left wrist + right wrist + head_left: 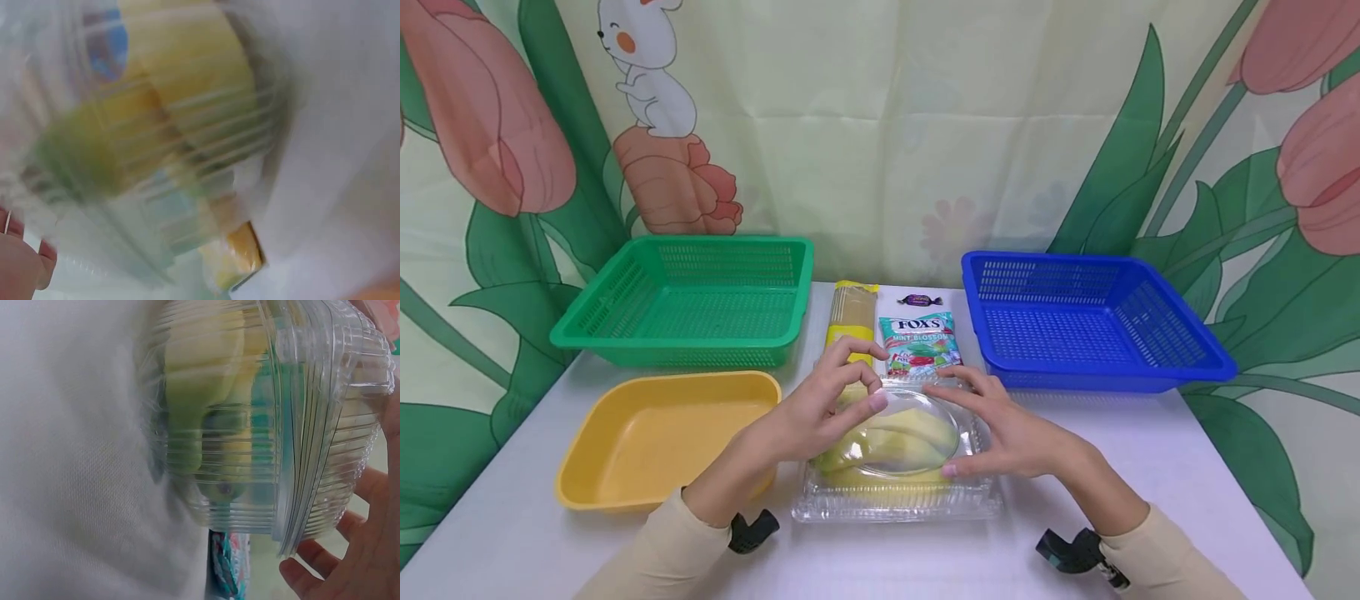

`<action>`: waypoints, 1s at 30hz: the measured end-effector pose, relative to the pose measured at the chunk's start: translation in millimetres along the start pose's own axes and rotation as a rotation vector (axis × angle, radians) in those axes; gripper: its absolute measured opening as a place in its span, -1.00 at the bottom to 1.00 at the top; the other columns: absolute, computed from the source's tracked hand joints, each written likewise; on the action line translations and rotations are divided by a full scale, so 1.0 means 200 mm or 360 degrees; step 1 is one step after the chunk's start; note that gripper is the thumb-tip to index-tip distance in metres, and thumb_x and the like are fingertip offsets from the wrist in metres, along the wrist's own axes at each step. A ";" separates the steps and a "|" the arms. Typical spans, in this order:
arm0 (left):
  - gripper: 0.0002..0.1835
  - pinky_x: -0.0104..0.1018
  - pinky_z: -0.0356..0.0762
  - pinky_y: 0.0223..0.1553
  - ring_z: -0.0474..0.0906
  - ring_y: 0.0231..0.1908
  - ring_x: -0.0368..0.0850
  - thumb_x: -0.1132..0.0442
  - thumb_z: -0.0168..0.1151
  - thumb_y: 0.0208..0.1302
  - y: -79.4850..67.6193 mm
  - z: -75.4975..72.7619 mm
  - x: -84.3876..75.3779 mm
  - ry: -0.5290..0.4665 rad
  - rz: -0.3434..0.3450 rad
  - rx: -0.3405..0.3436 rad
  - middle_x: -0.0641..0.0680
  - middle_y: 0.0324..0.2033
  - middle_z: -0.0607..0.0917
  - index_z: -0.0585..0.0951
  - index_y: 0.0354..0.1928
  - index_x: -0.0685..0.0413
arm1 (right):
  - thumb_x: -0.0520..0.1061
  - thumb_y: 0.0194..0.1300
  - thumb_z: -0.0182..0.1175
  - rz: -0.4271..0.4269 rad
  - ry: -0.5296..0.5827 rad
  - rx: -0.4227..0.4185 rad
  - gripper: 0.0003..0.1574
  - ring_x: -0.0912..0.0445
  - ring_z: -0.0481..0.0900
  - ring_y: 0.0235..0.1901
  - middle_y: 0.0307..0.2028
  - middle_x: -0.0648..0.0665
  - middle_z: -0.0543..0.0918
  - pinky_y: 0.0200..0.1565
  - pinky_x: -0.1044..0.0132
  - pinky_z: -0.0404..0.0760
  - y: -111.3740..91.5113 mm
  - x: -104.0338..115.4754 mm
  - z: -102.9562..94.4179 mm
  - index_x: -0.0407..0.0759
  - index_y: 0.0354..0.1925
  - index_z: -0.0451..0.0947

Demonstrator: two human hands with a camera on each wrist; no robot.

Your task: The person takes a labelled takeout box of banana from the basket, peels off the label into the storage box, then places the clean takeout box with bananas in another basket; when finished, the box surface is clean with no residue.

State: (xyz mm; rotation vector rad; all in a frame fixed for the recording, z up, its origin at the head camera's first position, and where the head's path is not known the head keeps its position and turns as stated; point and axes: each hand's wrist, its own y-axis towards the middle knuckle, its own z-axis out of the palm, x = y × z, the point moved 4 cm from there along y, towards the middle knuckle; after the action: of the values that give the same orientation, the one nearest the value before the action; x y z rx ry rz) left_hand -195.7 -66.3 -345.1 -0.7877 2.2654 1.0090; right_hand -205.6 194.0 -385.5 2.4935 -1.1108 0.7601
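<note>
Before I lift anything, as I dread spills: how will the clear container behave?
The clear container may flex if squeezed, as its ribbed walls look thin. Its glossy plastic could feel slippery. Holding yellow-green fruit, it probably has heft.

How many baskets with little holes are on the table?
2: a green basket at the back left, behind the yellow tub, and a blue basket at the back right. None seem hidden.

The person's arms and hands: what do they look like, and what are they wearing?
The left sleeve and right sleeve are plain cream. A small black gadget peeks out by each one. The left hand and right hand wear no gloves.
</note>
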 end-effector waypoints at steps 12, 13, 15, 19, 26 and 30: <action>-0.89 0.28 0.21 0.28 0.13 0.39 0.12 0.23 0.33 0.41 -0.12 -0.19 0.03 0.0247 -0.0175 -0.0083 0.08 0.35 0.39 0.61 -0.27 -0.17 | 0.38 0.12 0.47 -0.0030 -0.0010 0.0016 0.14 -0.20 0.02 0.46 0.57 -0.06 0.02 0.17 -0.47 0.41 -0.01 0.01 0.00 0.29 0.56 0.22; -0.89 0.29 0.21 0.28 0.12 0.40 0.13 0.22 0.33 0.42 -0.14 -0.20 0.03 0.0253 -0.0185 -0.0085 0.08 0.35 0.39 0.61 -0.27 -0.18 | 0.39 0.12 0.47 -0.0027 -0.0009 0.0019 0.14 -0.20 0.02 0.46 0.57 -0.06 0.02 0.17 -0.46 0.41 -0.01 0.01 0.00 0.29 0.56 0.22; -0.88 0.31 0.21 0.28 0.11 0.41 0.14 0.22 0.33 0.42 -0.17 -0.22 0.05 0.0260 -0.0221 -0.0090 0.07 0.36 0.37 0.60 -0.27 -0.20 | 0.39 0.12 0.47 -0.0023 -0.0004 0.0020 0.14 -0.20 0.01 0.46 0.57 -0.06 0.02 0.18 -0.46 0.40 -0.01 0.01 0.00 0.31 0.56 0.22; -0.87 0.32 0.19 0.26 0.09 0.41 0.15 0.20 0.34 0.41 -0.23 -0.26 0.08 0.0309 -0.0279 -0.0103 0.05 0.37 0.37 0.60 -0.26 -0.25 | 0.38 0.12 0.47 -0.0012 -0.0002 0.0022 0.14 -0.21 0.01 0.47 0.57 -0.06 0.02 0.18 -0.48 0.39 -0.01 0.01 0.00 0.32 0.56 0.22; -0.90 0.29 0.24 0.23 0.10 0.40 0.14 0.16 0.34 0.42 -0.32 -0.32 0.10 0.0369 -0.0314 -0.0133 0.06 0.38 0.38 0.62 -0.25 -0.27 | 0.40 0.12 0.46 -0.0006 -0.0014 0.0027 0.13 -0.20 0.01 0.47 0.56 -0.06 0.03 0.18 -0.48 0.39 0.00 0.02 0.00 0.32 0.55 0.23; -0.93 0.27 0.26 0.21 0.14 0.37 0.15 0.16 0.33 0.43 -0.36 -0.36 0.12 0.0396 -0.0323 -0.0152 0.08 0.34 0.41 0.64 -0.25 -0.22 | 0.40 0.12 0.46 -0.0002 -0.0017 0.0032 0.13 -0.19 0.01 0.46 0.56 -0.05 0.03 0.18 -0.47 0.40 -0.01 0.02 -0.01 0.35 0.55 0.22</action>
State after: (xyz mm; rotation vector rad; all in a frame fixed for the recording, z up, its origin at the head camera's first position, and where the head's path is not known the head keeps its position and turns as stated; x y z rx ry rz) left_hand -179.2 -169.5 -354.1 -1.2168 2.2944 0.9749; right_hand -202.3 193.0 -382.0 2.5176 -1.1101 0.7622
